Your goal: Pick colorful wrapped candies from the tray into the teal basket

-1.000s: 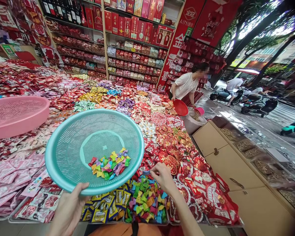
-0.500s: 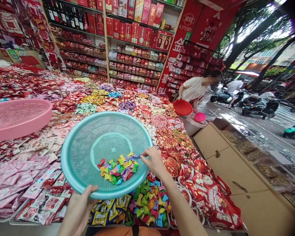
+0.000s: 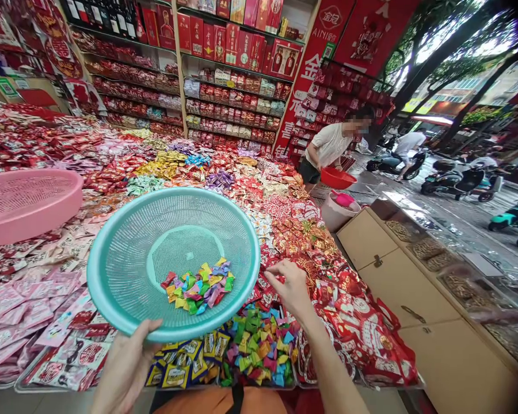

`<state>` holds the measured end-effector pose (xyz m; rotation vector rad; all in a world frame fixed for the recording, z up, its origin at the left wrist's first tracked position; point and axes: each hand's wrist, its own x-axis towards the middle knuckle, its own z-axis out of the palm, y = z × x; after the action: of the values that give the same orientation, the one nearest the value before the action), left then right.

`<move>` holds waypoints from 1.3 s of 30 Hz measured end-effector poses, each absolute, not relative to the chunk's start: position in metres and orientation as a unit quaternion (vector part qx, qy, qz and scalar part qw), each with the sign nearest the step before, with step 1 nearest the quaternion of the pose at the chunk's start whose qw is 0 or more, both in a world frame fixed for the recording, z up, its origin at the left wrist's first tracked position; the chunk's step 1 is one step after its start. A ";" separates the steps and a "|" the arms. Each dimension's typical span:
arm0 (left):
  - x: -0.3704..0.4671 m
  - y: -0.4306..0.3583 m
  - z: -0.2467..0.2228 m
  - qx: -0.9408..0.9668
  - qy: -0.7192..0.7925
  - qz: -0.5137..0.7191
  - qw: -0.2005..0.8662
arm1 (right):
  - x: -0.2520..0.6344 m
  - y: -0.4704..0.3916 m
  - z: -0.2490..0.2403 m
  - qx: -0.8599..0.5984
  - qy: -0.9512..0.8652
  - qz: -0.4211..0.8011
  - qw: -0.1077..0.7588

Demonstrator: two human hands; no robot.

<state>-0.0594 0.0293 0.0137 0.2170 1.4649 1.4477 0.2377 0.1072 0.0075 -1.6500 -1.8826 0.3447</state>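
Observation:
My left hand (image 3: 132, 356) grips the near left rim of a teal mesh basket (image 3: 125, 230), thumb over the edge. A small heap of colourful wrapped candies (image 3: 201, 287) lies in the lower part of the basket. Just right of the rim, my right hand (image 3: 288, 284) hovers with its fingers apart and nothing in them. Below it is a tray of similar multicoloured candies (image 3: 263, 348), beside yellow and blue packets (image 3: 176, 368).
A pink basket (image 3: 34, 201) rests on the candy display at left. Red packets (image 3: 362, 322) lie at right, beside a tan cabinet (image 3: 414, 305). Shelves (image 3: 237, 98) stand behind. A person (image 3: 328, 146) holds a red basin (image 3: 339, 178) near a bucket (image 3: 339, 213).
My right hand has let go of a purple candy and moved right, off the basket. The teal basket has shifted slightly left in view. The person has straightened a little, moving the red basin.

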 end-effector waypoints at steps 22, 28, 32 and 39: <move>-0.069 0.028 0.013 0.089 0.616 0.616 0.483 | 0.243 0.086 -0.096 -0.624 -0.744 0.237 0.035; -0.069 0.028 0.011 0.083 0.612 0.620 0.484 | 0.239 0.089 -0.094 -0.624 -0.741 0.249 0.016; -0.070 0.028 0.011 0.083 0.614 0.616 0.486 | 0.239 0.088 -0.091 -0.625 -0.737 0.255 0.023; -0.069 0.030 0.011 0.076 0.613 0.617 0.488 | 0.246 0.086 -0.089 -0.629 -0.731 0.263 0.030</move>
<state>-0.0688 0.0296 0.0108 0.1858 1.4901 1.5006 0.2462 0.0859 -0.0893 -1.9388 -2.2523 0.8117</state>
